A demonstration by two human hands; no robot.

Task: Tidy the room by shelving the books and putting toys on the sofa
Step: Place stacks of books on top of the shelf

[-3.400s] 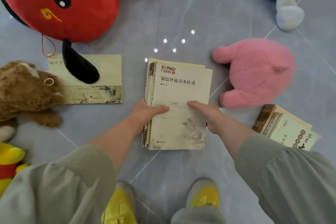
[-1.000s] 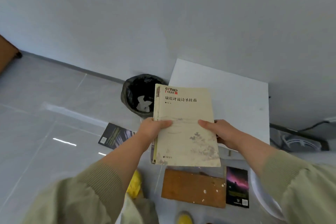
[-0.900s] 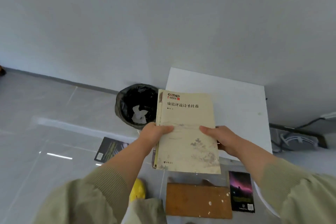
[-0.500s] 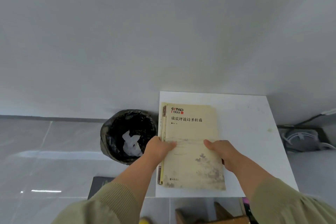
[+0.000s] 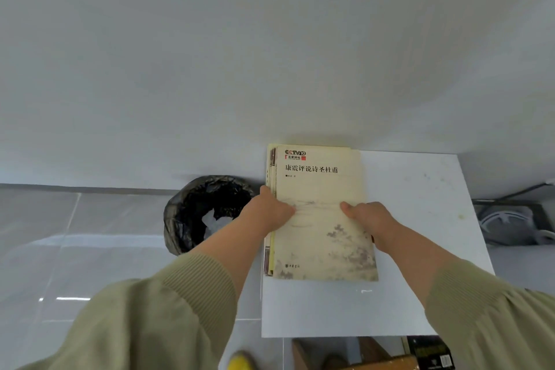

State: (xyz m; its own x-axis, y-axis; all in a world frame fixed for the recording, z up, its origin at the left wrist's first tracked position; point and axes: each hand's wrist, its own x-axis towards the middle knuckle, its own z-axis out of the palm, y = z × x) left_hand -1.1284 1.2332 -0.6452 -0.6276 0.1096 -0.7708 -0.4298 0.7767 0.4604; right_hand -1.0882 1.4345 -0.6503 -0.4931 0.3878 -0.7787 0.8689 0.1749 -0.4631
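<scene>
Cream-coloured covers top the stack of books [image 5: 321, 189] you hold between both hands. Your left hand [image 5: 267, 213] grips the stack's left edge, thumb flat on the top cover and the other fingers curled out of sight round the side. Your right hand [image 5: 369, 219] does the same on the right edge, thumb on the cover, fingers hidden below. The stack lies flat at the far left of the white surface [image 5: 420, 219], its far edge up against the pale wall [image 5: 270, 54]; whether its full weight sits on the surface you cannot tell. Left of the surface, on the grey tiled floor [image 5: 75, 234], stands a bin [image 5: 198, 207] lined with a black bag, crumpled white paper inside. Below the surface's near edge, a dark book [image 5: 432, 354] and a yellow shoe [image 5: 240, 362] show.
</scene>
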